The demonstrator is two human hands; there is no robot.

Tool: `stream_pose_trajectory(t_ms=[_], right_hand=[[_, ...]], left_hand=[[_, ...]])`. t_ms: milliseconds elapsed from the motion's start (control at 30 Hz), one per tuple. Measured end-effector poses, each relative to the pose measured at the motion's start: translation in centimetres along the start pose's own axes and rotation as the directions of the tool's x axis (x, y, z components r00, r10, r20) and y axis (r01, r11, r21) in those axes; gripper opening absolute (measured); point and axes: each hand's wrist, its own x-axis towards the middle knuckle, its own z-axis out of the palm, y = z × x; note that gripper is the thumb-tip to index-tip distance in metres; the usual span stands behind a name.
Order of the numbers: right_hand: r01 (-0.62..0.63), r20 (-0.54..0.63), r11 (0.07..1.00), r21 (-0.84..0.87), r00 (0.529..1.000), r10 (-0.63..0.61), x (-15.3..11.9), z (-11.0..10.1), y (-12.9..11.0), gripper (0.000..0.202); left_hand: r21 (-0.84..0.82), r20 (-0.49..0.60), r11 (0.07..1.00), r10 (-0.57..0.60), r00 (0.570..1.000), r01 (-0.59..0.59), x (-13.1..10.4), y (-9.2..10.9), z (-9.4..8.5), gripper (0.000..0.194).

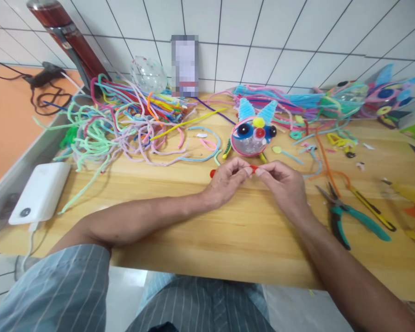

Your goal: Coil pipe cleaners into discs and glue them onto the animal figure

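Observation:
My left hand (228,181) and my right hand (284,184) meet fingertip to fingertip over the wooden table. Between them they pinch a small red pipe cleaner piece (253,169); a rounded red end (212,174) shows at the left side of my left hand. Both hands are closed on the red piece, whose middle is partly covered by fingers. Just behind them stands a clear round figure (251,143) with light-blue ears, dark eyes on blue, a red nose and a pink rim. A yellow-green piece (227,150) lies beside it.
Loose pipe cleaners (100,133) fill the back left, bundles (280,99) the back. Pliers (339,207), a yellow cutter (372,208) and a glue gun (413,198) lie right. A white power bank (41,191) is left, a red flask (69,41) behind; a phone (186,67) leans on the wall.

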Motion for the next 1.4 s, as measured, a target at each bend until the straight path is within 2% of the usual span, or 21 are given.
stream_pose_trajectory(t_ms=[167, 267, 400, 567, 700, 833, 967, 1067, 1167, 1300, 1400], right_hand=[[-0.056, -0.018, 0.997, 0.060, 0.998, 0.058, -0.4, 0.6, 0.2, 0.017], [0.034, -0.042, 0.997, -0.074, 0.998, -0.037, -0.4, 0.4, 0.1, 0.014], [0.200, -0.025, 0.941, -0.271, 0.976, -0.215, -0.4, -0.1, -0.3, 0.013], [0.259, -0.014, 0.915, -0.311, 0.961, -0.277, -0.4, -0.2, -0.6, 0.016], [0.221, -0.071, 0.940, -0.261, 0.966, -0.247, -0.5, -0.2, -0.5, 0.014], [0.123, -0.058, 0.975, -0.183, 0.989, -0.136, -0.6, -0.1, -0.5, 0.014], [0.019, -0.047, 0.998, -0.062, 0.999, -0.021, -0.7, 0.3, -0.4, 0.013], [-0.016, -0.035, 0.999, -0.034, 0.999, 0.015, -0.7, 0.4, -0.4, 0.014], [0.034, -0.036, 0.991, -0.128, 0.999, -0.039, -0.7, 0.2, -0.4, 0.015], [0.172, -0.035, 0.930, -0.326, 0.981, -0.193, -0.6, -0.2, -0.6, 0.015], [0.217, -0.008, 0.911, -0.350, 0.972, -0.235, -0.5, -0.3, -0.6, 0.016]], left_hand=[[-0.076, 0.011, 0.996, -0.038, 0.999, 0.039, 0.0, -0.9, 0.4, 0.033], [-0.052, 0.037, 0.999, 0.000, 0.999, 0.002, 0.0, -0.7, 0.4, 0.028], [0.084, 0.040, 0.995, 0.048, 0.998, -0.051, 0.0, 0.3, 0.1, 0.019], [0.176, 0.067, 0.977, 0.113, 0.991, -0.123, 0.2, 0.8, -0.4, 0.021], [0.131, 0.047, 0.985, 0.109, 0.993, -0.115, 0.2, 0.6, -0.4, 0.029], [0.053, 0.006, 0.998, 0.042, 0.999, -0.043, 0.1, 0.0, -0.1, 0.036], [-0.024, -0.010, 1.000, -0.010, 1.000, 0.010, 0.0, -0.3, 0.2, 0.033], [-0.059, 0.016, 0.997, -0.050, 0.999, 0.051, -0.1, -0.4, 0.3, 0.029], [-0.041, 0.049, 0.998, -0.041, 0.998, 0.043, 0.0, -0.3, 0.2, 0.025], [0.094, 0.049, 0.994, 0.058, 0.997, -0.062, 0.2, 0.4, -0.1, 0.017], [0.143, 0.074, 0.983, 0.108, 0.991, -0.117, 0.3, 0.7, -0.3, 0.018]])
